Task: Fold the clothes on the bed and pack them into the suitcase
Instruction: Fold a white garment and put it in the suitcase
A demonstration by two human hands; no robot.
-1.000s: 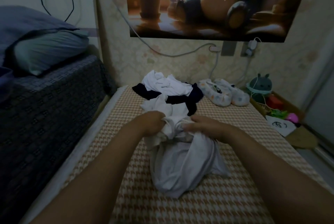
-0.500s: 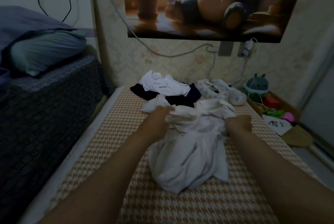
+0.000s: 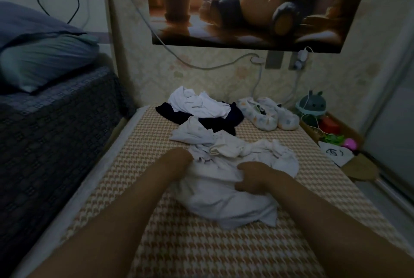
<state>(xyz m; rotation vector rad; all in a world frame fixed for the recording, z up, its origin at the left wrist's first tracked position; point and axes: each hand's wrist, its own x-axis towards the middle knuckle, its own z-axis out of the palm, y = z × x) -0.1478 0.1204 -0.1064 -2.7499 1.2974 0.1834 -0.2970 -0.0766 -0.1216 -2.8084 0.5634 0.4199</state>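
- Right hand (image 3: pixel 255 177): fingers and thumb are curled into a fold at the upper middle of the crumpled white cloth garment (image 3: pixel 224 201), pinching that fold.
- Left hand (image 3: pixel 179 159): clenched against the left upper edge of the same garment. Fabric creases bunch at its knuckles. The fingertips are hidden under the cloth.
- The garment lies in a loose heap directly beneath and on the near side of both hands, resting on the tan-and-white houndstooth bed mat (image 3: pixel 201 253).
- Just beyond the grip, a cream-coloured bunched fold (image 3: pixel 226 150) lies on top of the heap. A pale grey-white cloth piece (image 3: pixel 192 135) spreads out to the far left. Whether either is part of the gripped garment cannot be told.
- Further beyond the grip, a second rumpled white garment (image 3: pixel 199 104) lies on top of a dark navy garment (image 3: pixel 226 120), both on the mat near the wall.
- Beyond and right of the grip, a pair of pale padded patterned slippers (image 3: pixel 268 115) stands side by side, just beside the navy garment.
- Far right of the grip, off the mat, a round green toy with ears (image 3: pixel 311 105) stands by the wall.
- Left of the grip, a dark blue checked bedcover (image 3: pixel 44 125) carries a grey-blue pillow (image 3: pixel 44 62).
- Above the grip, on the wall, a large picture poster (image 3: pixel 246 4) hangs, with a white cable (image 3: pixel 201 67) sagging below it.
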